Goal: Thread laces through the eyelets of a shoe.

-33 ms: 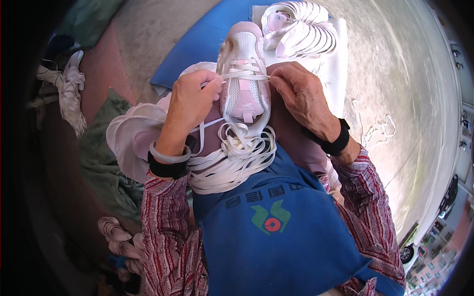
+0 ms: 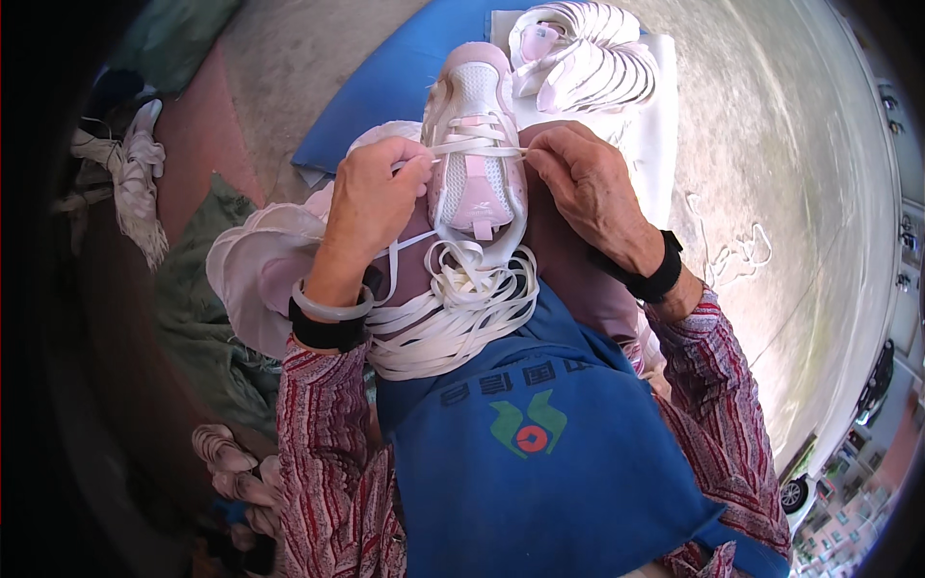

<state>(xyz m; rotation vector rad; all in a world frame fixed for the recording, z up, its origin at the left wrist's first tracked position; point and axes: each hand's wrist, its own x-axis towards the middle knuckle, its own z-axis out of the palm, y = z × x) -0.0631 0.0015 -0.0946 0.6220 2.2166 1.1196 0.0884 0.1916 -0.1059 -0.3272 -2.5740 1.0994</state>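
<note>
A pink and white shoe upper [image 2: 474, 183] lies across my lap, its toe pointing away from me. A white shoelace [image 2: 477, 151] runs crosswise through its eyelets. My left hand [image 2: 379, 193] pinches the lace at the upper's left edge. At the opposite edge, the fingertips of my right hand [image 2: 590, 188] are closed on the lace's other end. A loose bundle of white shoelaces [image 2: 453, 328] rests on my lap, against the blue apron [image 2: 540, 501]. Stacked pink and white uppers [image 2: 265, 255] sit beside my left forearm, partly hidden by it.
Ahead to the right, a fanned row of white uppers [image 2: 593, 63] lies on a white sheet [image 2: 660, 125] over a blue surface [image 2: 371, 101]. More laces [image 2: 145, 173] hang at the far left. Loose white string [image 2: 742, 250] lies on the floor at right. Several uppers [image 2: 236, 472] lie low on the left.
</note>
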